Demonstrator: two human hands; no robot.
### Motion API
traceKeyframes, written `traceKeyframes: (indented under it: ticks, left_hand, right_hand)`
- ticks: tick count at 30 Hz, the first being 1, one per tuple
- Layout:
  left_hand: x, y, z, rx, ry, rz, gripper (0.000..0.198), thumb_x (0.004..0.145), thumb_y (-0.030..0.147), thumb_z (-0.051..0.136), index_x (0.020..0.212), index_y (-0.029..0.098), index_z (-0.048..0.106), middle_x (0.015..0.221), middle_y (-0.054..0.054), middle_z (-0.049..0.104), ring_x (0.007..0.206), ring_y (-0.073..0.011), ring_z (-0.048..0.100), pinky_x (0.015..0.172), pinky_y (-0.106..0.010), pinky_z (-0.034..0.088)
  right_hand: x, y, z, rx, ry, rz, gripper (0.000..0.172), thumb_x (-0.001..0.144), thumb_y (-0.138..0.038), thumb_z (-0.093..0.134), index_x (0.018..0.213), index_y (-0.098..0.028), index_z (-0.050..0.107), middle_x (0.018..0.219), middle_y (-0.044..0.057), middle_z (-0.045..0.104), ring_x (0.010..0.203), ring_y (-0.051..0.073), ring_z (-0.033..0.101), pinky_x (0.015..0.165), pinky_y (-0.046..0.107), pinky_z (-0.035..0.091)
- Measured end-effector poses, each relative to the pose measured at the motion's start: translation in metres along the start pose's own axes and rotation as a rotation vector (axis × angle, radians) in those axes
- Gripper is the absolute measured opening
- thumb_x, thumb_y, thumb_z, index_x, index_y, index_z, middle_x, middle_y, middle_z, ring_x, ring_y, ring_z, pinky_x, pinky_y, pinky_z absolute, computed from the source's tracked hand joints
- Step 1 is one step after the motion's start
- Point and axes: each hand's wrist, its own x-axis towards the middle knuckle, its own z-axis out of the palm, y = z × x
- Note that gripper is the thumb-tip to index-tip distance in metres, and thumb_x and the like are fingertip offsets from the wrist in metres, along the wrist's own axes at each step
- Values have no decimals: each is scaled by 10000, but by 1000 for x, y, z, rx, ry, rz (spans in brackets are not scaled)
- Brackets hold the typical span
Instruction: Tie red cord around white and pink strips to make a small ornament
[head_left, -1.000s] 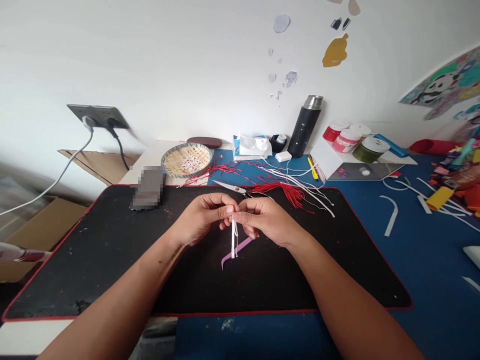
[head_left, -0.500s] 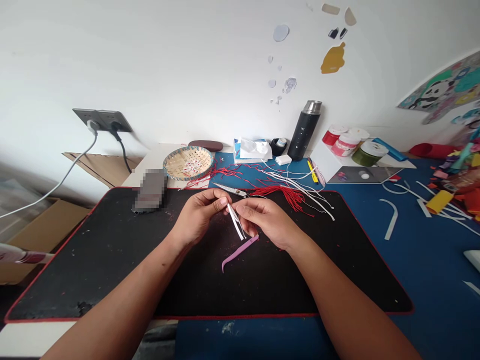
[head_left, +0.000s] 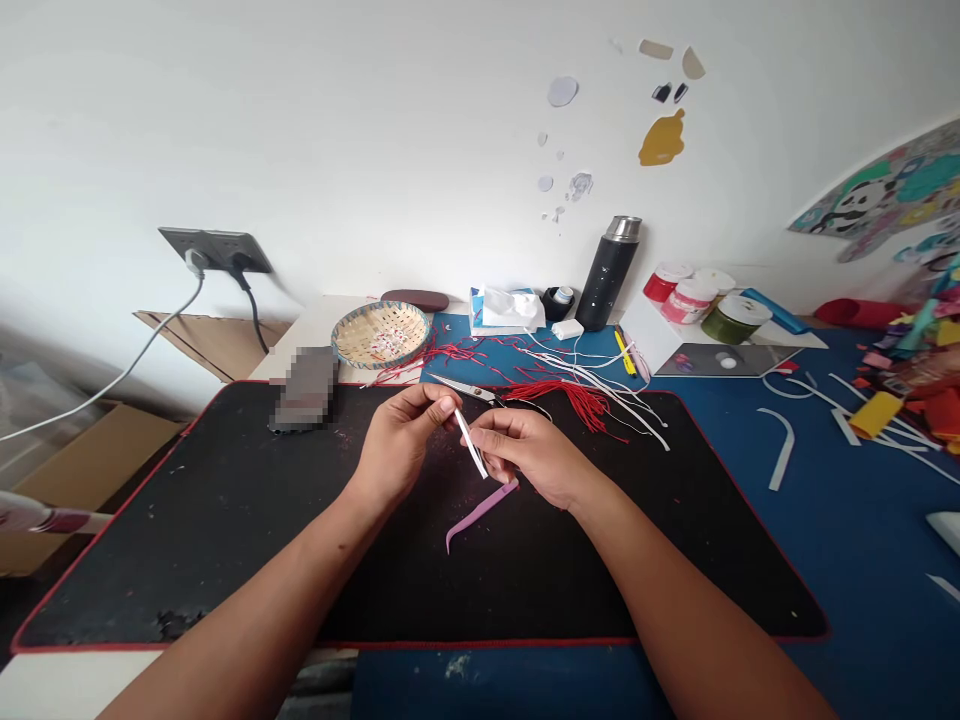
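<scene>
My left hand (head_left: 401, 435) is closed, thumb and index finger pinching the top end of a narrow white strip (head_left: 471, 447). The strip slants down to the right, its lower end free. My right hand (head_left: 534, 447) is closed too, its thumb and index finger at the strip's middle. Purple tweezers (head_left: 480, 516) with a curved tip extend from under my right fingers; whether those fingers hold them or they lie on the black mat (head_left: 390, 590) I cannot tell. Beyond my hands lie scissors (head_left: 474, 391) and a bundle of red cords (head_left: 574, 398).
White cords (head_left: 600, 375) spread behind the red ones. A woven basket (head_left: 352, 345), a tissue box (head_left: 480, 318), a black flask (head_left: 606, 280) and paint jars (head_left: 690, 300) line the wall. Paper strips (head_left: 782, 450) lie at right; a pixelated dark object (head_left: 306, 388) is at left.
My right thumb and index finger have slid down the white strip to about its middle. My left hand keeps its pinch at the top. The whole view has shifted slightly.
</scene>
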Motion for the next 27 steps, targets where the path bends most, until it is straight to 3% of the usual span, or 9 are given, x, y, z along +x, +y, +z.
traceKeyframes:
  ticks: [7,12,18,22,27]
  left_hand:
    - [-1,-3,-2,147,54,70,224,858,393,824,817,185,750,769,-13,658,725,-158,552,728,-283,450]
    - [-1,4,-2,222,81,100,255,860,422,813,787,188,742,742,-18,668,716,-168,567,711,-286,459]
    - [-8,11,6,323,142,141,264,864,439,796,802,191,733,723,-19,696,688,-175,612,685,-285,484]
    - [-12,11,11,316,140,105,247,875,425,792,833,190,728,727,-21,715,688,-177,640,701,-286,507]
    - [-14,12,14,297,129,135,244,882,419,792,820,192,726,718,-17,703,681,-172,633,697,-283,507]
  right_hand:
    - [0,-1,0,-15,-9,11,387,858,-535,795,812,-171,669,565,-47,546,500,93,465,506,238,361]
    - [-1,-3,-2,-121,58,-48,419,902,-590,728,872,-173,695,702,-7,606,550,106,521,519,245,400]
    - [-2,-1,2,-490,128,-179,362,992,-548,624,1000,-198,716,769,8,638,597,133,546,561,261,394]
    - [-3,-1,6,-718,169,-266,315,1011,-466,619,855,-203,694,711,-3,605,607,134,476,573,272,320]
    - [-3,-1,5,-545,138,-221,394,1034,-528,568,821,-208,650,725,1,635,603,138,526,586,267,364]
